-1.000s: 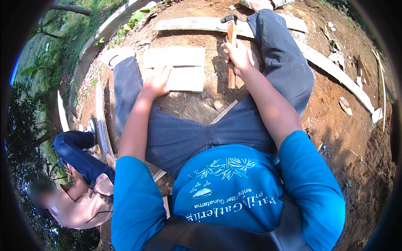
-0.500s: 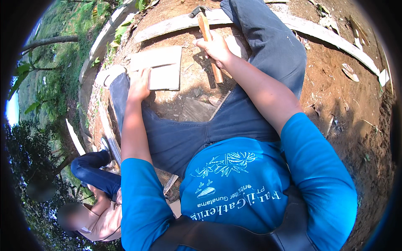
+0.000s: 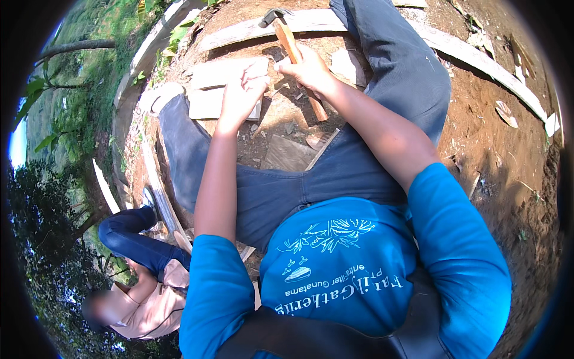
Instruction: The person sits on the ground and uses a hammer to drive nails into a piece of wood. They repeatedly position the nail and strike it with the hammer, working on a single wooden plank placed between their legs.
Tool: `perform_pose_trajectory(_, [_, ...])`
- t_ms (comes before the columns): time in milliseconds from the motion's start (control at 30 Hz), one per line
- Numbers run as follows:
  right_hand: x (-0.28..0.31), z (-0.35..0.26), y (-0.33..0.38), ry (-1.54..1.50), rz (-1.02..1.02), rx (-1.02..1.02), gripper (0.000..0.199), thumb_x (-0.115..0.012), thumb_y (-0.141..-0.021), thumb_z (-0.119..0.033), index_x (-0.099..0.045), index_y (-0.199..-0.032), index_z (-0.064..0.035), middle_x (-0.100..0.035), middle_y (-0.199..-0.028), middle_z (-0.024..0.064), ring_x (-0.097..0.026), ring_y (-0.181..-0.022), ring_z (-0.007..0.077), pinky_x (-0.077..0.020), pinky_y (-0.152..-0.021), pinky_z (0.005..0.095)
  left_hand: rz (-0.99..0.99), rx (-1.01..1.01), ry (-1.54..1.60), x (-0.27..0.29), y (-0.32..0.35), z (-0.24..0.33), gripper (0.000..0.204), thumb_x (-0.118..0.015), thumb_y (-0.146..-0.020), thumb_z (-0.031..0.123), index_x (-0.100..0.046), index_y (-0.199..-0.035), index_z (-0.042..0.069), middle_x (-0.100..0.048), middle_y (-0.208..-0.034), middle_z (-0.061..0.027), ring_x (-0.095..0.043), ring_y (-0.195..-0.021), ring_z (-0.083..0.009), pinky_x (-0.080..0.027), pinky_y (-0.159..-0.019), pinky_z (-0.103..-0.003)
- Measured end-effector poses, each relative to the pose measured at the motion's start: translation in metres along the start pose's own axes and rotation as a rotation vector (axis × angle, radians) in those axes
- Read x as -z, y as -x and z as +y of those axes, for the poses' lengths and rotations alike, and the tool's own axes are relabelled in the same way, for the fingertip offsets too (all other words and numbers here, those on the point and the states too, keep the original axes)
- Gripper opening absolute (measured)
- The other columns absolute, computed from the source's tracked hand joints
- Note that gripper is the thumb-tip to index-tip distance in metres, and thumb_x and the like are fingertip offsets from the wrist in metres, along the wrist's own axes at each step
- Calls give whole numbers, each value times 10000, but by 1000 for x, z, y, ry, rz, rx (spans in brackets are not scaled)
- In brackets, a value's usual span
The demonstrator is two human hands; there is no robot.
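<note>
My right hand (image 3: 307,70) is closed round the wooden handle of a hammer (image 3: 289,42). Its dark metal head points away from me, over the pale plank at the back. To its left, my left hand (image 3: 247,90) is raised above the right side of two pale wooden boards (image 3: 209,103) lying between my legs. Its fingers are curled and pressed together; what they hold, if anything, is too small to make out. The two hands are close together but apart.
A long pale plank (image 3: 269,28) lies across the ground beyond the boards. Nearer me is a flat grey wood piece (image 3: 284,154), and a whitish block (image 3: 348,66) rests by my right leg. At the lower left a person (image 3: 149,305) sits near some planks.
My left hand has lifted from the left part of the boards and moved right, towards the hammer, its fingers now curled. The right hand keeps the hammer nearly in place.
</note>
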State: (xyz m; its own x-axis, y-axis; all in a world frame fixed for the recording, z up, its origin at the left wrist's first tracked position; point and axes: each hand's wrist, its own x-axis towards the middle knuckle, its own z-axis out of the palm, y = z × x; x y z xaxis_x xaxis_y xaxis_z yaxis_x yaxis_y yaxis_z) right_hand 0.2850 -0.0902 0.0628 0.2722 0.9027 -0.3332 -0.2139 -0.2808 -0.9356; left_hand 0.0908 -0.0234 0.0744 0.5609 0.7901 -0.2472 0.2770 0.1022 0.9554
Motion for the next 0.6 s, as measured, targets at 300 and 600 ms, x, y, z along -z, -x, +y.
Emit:
perform_pose_trajectory(300, [-9, 18, 2, 6, -39, 34, 447, -780, -809, -135, -587, -1195, -22, -689, -844, 43, -576, -566, 91, -445, -471, 259, 52, -8, 42, -24, -1, -17, 321, -670, -880, -7, -606, -1190, -68, -706, -957, -87, -669, -820, -112, -548, -732, -234])
perform_pose_trajectory(600, [-4, 10, 3, 15, 37, -20, 376, -817, -839, -291, -566, -995, -58, -550, -705, -14, -469, -474, 58, -388, -401, 228, 370, -1, -177, 18, -42, -56, 262, -713, -935, 163, -708, -1112, -30, -744, -1011, -103, -682, -895, -133, -532, -827, -275])
